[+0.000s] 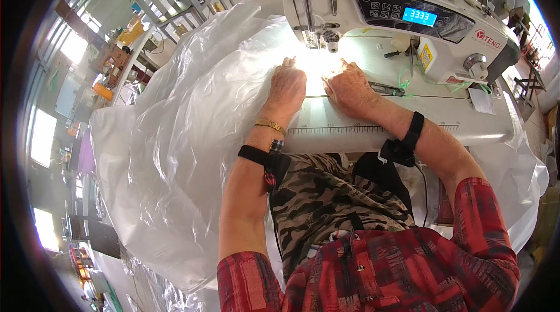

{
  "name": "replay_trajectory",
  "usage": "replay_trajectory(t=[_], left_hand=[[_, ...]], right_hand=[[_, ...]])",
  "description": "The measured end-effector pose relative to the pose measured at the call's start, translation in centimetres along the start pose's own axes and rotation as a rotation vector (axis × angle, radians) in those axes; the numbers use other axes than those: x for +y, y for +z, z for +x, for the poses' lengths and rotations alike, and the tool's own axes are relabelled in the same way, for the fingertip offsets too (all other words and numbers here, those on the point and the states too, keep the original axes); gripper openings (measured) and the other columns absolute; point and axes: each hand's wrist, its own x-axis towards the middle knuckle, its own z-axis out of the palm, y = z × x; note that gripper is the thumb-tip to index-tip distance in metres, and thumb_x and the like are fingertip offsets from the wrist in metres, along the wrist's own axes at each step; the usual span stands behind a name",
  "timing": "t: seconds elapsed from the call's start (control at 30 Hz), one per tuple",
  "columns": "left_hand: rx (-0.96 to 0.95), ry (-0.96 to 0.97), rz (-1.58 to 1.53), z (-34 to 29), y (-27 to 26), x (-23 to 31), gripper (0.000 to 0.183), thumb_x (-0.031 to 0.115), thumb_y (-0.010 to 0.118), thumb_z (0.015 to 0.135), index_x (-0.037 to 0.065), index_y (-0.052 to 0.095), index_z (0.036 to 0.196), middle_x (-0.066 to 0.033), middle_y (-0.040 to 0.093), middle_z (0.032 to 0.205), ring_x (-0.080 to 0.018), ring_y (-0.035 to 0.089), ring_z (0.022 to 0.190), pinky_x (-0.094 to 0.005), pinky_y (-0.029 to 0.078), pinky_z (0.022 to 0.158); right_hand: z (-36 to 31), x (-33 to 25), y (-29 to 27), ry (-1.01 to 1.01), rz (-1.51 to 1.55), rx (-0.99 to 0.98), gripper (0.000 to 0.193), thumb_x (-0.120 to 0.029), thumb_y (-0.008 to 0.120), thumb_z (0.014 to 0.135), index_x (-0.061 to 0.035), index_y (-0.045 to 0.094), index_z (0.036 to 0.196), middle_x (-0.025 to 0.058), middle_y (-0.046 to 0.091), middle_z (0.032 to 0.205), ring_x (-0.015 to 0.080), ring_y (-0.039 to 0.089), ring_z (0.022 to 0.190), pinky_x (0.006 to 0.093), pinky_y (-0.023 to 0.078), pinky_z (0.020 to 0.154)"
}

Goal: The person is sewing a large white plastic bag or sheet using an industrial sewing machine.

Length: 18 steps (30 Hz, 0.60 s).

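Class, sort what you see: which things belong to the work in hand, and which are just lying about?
Part of the work:
left hand and right hand, fingertips in glare
translucent sheeting
sewing machine

Apparently just lying about:
dark slender tool, unheld, beside the right hand
orange object, far left
yellow item, upper left
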Motion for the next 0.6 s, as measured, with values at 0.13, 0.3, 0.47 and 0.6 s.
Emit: replay_trajectory(t=[0.13, 0.3, 0.47, 0.6], left_hand=[[0.062, 0.015, -0.008, -0.4, 0.2, -0.1, 0.025, 0.008, 0.049, 0.081, -0.008, 0.067, 0.084, -0.0315, 0.058, 0.122, -0.0420, 0.054, 0.117, -0.0489, 0.041, 0.102], [-0.078, -0.030, -0.107, -0.5, -2.1, -0.3, 0.027, 0.003, 0.046, 0.082, -0.005, 0.068, 0.095, -0.0274, 0.060, 0.122, -0.0375, 0.056, 0.116, -0.0443, 0.041, 0.103], [0.035, 0.006, -0.554, -1.3, -9.4, -4.2, 0.033, 0.000, 0.046, 0.089, -0.003, 0.062, 0.117, -0.0198, 0.060, 0.127, -0.0311, 0.055, 0.121, -0.0357, 0.040, 0.106], [0.094, -0.217, -0.035, -6.7, -13.1, -13.2, 0.035, 0.020, 0.053, 0.094, -0.002, 0.061, 0.120, -0.0201, 0.060, 0.125, -0.0343, 0.054, 0.119, -0.0393, 0.042, 0.101]], right_hand=[[-0.2, -0.2, -0.1, -0.002, 0.059, 0.070, 0.024, -0.020, 0.054, 0.087, -0.0029, 0.068, 0.078, 0.0184, 0.065, 0.075, 0.0350, 0.063, 0.082, 0.0461, 0.040, 0.095], [-0.3, -0.4, -0.4, -0.003, 0.082, 0.100, 0.026, -0.022, 0.053, 0.089, -0.0024, 0.068, 0.081, 0.0195, 0.066, 0.076, 0.0363, 0.063, 0.087, 0.0471, 0.040, 0.095], [-0.6, 0.3, -0.3, 0.006, -0.014, -0.009, 0.028, -0.023, 0.050, 0.091, -0.0027, 0.069, 0.096, 0.0213, 0.066, 0.081, 0.0414, 0.059, 0.100, 0.0474, 0.039, 0.097], [-0.7, 0.7, 0.3, 0.040, 0.096, 0.001, 0.030, -0.023, 0.049, 0.093, -0.0008, 0.069, 0.092, 0.0229, 0.065, 0.080, 0.0425, 0.059, 0.102, 0.0472, 0.037, 0.101]])
